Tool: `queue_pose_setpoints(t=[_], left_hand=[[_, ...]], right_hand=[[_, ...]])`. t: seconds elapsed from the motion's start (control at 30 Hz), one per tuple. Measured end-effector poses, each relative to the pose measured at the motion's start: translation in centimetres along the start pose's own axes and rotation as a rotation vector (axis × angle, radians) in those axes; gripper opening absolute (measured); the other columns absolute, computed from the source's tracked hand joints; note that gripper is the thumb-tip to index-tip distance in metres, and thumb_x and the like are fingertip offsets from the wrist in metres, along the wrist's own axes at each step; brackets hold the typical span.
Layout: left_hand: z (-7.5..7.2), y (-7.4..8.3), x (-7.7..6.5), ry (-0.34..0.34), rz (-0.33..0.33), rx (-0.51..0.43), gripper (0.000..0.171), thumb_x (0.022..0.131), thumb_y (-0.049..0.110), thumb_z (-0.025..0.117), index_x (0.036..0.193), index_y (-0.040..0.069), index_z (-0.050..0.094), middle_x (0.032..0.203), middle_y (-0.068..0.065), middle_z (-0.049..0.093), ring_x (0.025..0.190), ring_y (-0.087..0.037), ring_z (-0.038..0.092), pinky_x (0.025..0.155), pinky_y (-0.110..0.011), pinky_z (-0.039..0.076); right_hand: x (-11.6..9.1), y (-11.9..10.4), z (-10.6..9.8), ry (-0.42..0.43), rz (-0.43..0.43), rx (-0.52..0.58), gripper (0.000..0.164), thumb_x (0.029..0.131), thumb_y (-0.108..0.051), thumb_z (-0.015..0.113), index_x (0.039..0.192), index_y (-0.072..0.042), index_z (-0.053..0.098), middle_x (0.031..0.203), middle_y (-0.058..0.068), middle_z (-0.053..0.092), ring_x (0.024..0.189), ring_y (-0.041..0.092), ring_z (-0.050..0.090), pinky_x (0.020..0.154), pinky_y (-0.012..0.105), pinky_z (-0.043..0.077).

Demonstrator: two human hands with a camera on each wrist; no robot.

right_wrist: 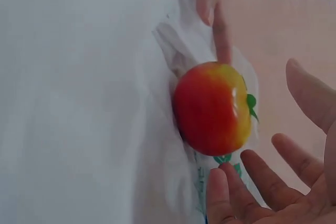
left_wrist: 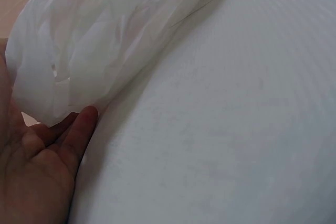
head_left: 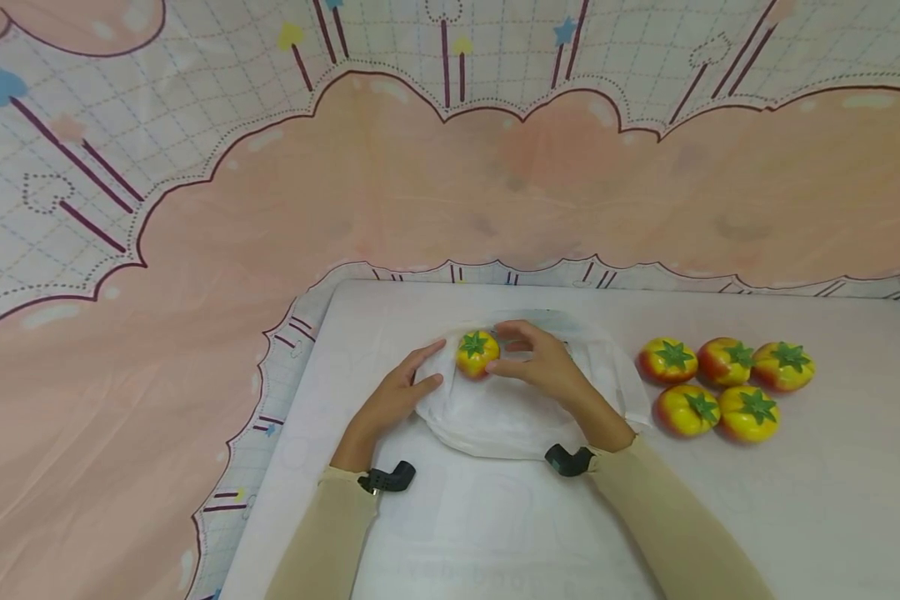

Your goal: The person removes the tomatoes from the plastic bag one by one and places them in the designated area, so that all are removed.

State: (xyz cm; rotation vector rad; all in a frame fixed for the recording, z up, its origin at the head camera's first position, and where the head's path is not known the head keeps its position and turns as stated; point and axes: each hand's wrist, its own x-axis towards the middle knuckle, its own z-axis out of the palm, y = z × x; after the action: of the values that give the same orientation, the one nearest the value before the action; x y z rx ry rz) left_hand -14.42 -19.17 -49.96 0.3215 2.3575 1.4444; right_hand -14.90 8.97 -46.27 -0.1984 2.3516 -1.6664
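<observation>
A toy persimmon (head_left: 477, 354), red and yellow with a green star-shaped leaf cap, sits on a white plastic bag (head_left: 487, 417) spread flat on the table. My right hand (head_left: 536, 358) is beside it, thumb and fingers parted around its right side; the right wrist view shows the fingers spread just off the persimmon (right_wrist: 212, 109). My left hand (head_left: 397, 392) rests at the bag's left edge with thumb and fingers apart. Seen from the left wrist, its fingertips (left_wrist: 86, 119) touch the rim of the crinkled bag (left_wrist: 105, 45), and the bag hides part of the hand.
Several matching toy persimmons (head_left: 717, 387) stand in two close rows to the right of the bag. The white table (head_left: 832, 500) ends at the back against a patterned pink-and-white cloth (head_left: 480, 192). Green print shows on the bag near the right hand's fingers.
</observation>
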Motion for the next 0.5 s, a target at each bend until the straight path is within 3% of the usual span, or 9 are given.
queue_pose_setpoints(t=[0.2, 0.5], left_hand=[[0.0, 0.0, 0.0, -0.001, 0.005, -0.003, 0.057, 0.103, 0.029, 0.061, 0.156, 0.036, 0.042, 0.166, 0.003, 0.033, 0.157, -0.024, 0.023, 0.129, -0.051, 0.018], [-0.1, 0.2, -0.2, -0.007, 0.009, -0.001, 0.057, 0.103, 0.031, 0.061, 0.156, 0.036, 0.041, 0.167, 0.004, 0.032, 0.158, -0.023, 0.021, 0.129, -0.051, 0.017]], right_hand=[[0.8, -0.1, 0.9, 0.02, 0.015, -0.07, 0.065, 0.082, -0.035, 0.087, 0.139, -0.021, 0.06, 0.142, 0.001, 0.061, 0.129, 0.03, 0.059, 0.109, 0.049, 0.049], [1.7, -0.1, 1.7, 0.0, -0.014, -0.086, 0.067, 0.082, -0.031, 0.087, 0.14, -0.014, 0.059, 0.143, 0.007, 0.061, 0.129, 0.031, 0.059, 0.113, 0.049, 0.046]])
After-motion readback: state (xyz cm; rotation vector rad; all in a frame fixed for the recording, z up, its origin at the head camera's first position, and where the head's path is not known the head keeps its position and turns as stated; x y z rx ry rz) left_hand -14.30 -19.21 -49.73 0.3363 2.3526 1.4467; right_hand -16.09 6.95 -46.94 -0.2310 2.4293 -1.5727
